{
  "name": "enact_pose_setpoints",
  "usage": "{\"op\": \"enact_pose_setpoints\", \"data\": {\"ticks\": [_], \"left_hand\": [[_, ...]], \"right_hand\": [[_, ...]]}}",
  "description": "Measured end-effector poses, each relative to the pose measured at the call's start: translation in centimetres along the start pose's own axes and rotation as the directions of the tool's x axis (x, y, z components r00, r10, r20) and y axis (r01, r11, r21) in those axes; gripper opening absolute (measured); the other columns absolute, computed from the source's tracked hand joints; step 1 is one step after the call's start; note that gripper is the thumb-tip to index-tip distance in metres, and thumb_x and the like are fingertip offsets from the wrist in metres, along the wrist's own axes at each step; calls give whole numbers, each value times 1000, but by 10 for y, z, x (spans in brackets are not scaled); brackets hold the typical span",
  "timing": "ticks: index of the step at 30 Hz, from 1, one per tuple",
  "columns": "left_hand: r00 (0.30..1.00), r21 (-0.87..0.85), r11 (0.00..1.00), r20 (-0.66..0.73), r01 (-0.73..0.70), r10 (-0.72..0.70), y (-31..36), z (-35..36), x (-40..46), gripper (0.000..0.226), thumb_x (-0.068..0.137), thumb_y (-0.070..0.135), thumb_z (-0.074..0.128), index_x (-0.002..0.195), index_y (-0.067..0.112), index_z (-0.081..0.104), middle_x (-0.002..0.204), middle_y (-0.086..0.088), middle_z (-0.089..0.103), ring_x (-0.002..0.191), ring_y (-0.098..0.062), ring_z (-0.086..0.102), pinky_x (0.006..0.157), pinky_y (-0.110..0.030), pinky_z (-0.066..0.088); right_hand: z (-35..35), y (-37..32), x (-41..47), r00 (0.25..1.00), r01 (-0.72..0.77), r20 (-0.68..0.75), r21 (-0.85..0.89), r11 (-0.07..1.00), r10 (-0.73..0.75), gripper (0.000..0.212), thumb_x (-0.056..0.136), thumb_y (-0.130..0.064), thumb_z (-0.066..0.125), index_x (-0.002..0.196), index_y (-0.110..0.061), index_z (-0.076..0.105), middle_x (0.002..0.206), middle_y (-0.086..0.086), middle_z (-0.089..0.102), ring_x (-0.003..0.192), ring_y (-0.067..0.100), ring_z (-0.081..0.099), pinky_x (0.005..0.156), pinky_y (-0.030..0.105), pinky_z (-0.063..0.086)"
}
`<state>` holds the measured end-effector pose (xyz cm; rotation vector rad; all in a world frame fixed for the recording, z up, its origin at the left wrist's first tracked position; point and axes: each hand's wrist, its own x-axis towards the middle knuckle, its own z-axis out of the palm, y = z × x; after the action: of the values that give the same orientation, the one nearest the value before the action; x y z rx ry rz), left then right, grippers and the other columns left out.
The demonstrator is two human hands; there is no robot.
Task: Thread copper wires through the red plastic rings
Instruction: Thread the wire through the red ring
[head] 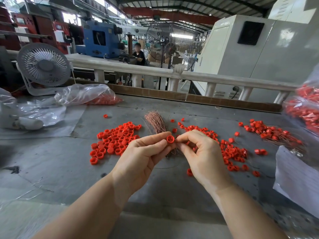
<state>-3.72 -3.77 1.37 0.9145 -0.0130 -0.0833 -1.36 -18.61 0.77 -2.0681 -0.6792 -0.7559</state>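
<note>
My left hand (144,152) pinches one red plastic ring (170,139) between thumb and fingertips above the grey table. My right hand (201,152) meets it from the right, thumb and forefinger pinched right beside the ring; any wire between them is too thin to make out. A bundle of copper wires (156,122) lies on the table just behind my hands, its lower end hidden by them. A pile of bare red rings (114,141) sits to the left. Rings with wires in them (233,152) lie scattered to the right.
A further heap of wired rings (269,132) lies at the far right, below clear bags of red rings (303,107). A plastic bag with rings (89,95) and a white desk fan (44,66) stand at the back left. White paper (296,178) covers the table's right edge.
</note>
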Motion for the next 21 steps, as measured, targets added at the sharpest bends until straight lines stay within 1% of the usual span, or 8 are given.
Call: {"op": "enact_pose_setpoints", "data": {"ticks": [3,9,16,21], "left_hand": [[1000,16,1000,0,-11,11,-1,0,0,25,65,1,59,81,7,76,86,-13,74,79,-16,72,62,-15,54],[999,26,999,0,-35,35,-3,-1,0,25,64,-1,59,79,8,77,84,-13,74,78,-16,72,62,-14,54],[999,28,999,-15,-42,42,-3,1,-1,27,73,-8,55,74,9,77,78,-11,73,73,-16,72,62,-15,54],[1000,-5,1000,-10,-30,30,-2,2,-1,23,63,-3,58,73,7,77,76,-12,73,70,-16,72,60,-15,54]], "right_hand": [[0,0,0,1000,11,-4,-24,1000,-11,12,78,0,70,80,-12,70,75,-6,63,70,9,58,66,29,49],[0,0,-1,1000,8,1,-27,1000,-8,13,78,1,70,80,-12,70,75,-5,63,71,10,59,66,31,50],[-1,0,-1,998,-58,19,55,997,58,13,79,1,69,81,-12,71,76,-5,66,72,9,60,69,31,50],[-1,-3,0,997,-66,33,69,995,64,15,80,0,68,81,-15,71,75,-7,67,72,7,60,68,28,50]]}}
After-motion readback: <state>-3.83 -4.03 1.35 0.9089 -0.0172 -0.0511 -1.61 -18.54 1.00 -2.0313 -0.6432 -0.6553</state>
